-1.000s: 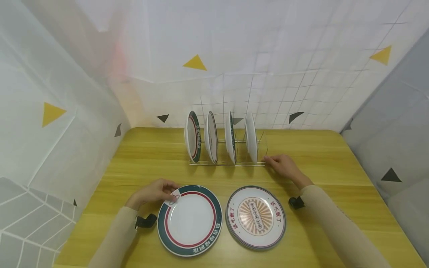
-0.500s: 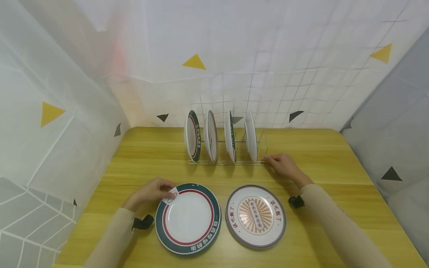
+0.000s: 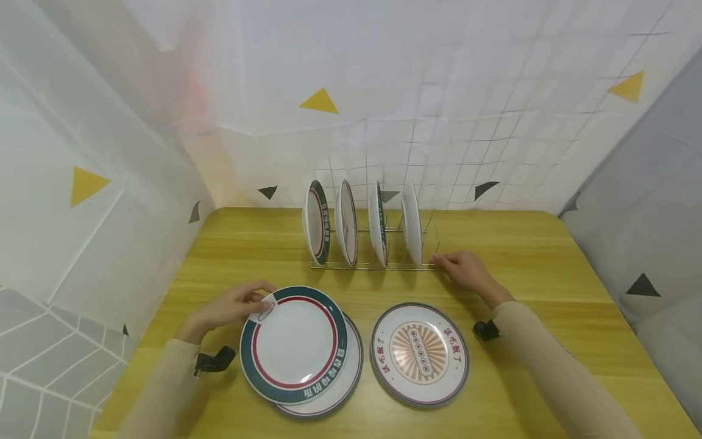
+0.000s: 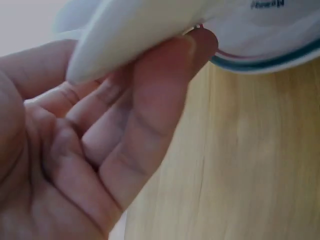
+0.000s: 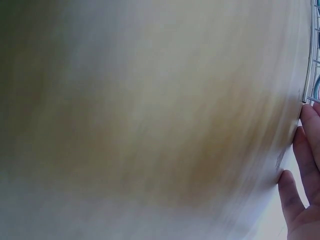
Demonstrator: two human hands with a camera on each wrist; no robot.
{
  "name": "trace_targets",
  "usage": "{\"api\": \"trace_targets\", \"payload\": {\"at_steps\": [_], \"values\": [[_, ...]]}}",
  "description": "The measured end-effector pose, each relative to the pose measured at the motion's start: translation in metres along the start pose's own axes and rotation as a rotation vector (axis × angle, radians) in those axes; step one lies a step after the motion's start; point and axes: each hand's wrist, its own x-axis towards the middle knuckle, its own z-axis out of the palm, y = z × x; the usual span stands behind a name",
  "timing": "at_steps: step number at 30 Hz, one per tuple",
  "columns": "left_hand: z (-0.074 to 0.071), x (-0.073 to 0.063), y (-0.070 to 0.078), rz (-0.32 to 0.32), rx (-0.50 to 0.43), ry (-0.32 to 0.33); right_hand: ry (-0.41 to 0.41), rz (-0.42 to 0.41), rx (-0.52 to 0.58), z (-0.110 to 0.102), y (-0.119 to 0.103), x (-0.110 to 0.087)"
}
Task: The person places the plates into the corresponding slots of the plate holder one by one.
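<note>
My left hand (image 3: 227,310) pinches the upper left rim of a white plate (image 3: 296,341) with a green band and red ring, thumb on top. In the left wrist view the fingers (image 4: 160,95) curl beneath the plate's pale edge (image 4: 135,35). That plate is raised and overlaps a second plate (image 3: 351,372), whose rim shows at the lower right. At the right end of the wire dish rack (image 3: 373,266), my right hand (image 3: 465,271) holds the front corner with its fingertips. Several plates (image 3: 316,222) stand upright in the rack.
A white plate with a sunburst print (image 3: 419,353) lies to the right of the left-hand pile, with another rim just showing under it. The wooden table (image 3: 247,244) ends at a sheeted back wall (image 3: 351,146), with sheets at both sides.
My left hand has drawn the green-banded plate left and slightly up, uncovering part of the plate below. The right hand and the rack stay where they were.
</note>
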Motion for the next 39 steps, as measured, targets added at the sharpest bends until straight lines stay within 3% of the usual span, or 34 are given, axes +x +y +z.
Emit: {"api": "trace_targets", "payload": {"at_steps": [7,14,19,24,34,39], "values": [[-0.002,-0.007,0.001,0.028,-0.116,-0.042,0.004,0.001,-0.013,-0.001,0.0,0.0],[-0.001,-0.009,-0.005,0.008,-0.229,0.029,0.013,0.006,-0.019,0.002,0.001,0.0],[-0.001,-0.015,0.002,0.079,-0.334,0.074,0.009,0.01,-0.01,0.001,0.0,0.0],[-0.003,-0.018,0.021,0.209,-0.431,0.082,0.001,-0.003,-0.004,-0.001,0.0,0.0],[0.003,-0.007,0.069,0.296,-0.469,0.125,-0.003,-0.002,0.007,0.001,-0.003,0.0],[0.006,0.003,0.093,0.355,-0.484,0.218,-0.004,0.001,0.013,0.002,-0.003,0.0]]}}
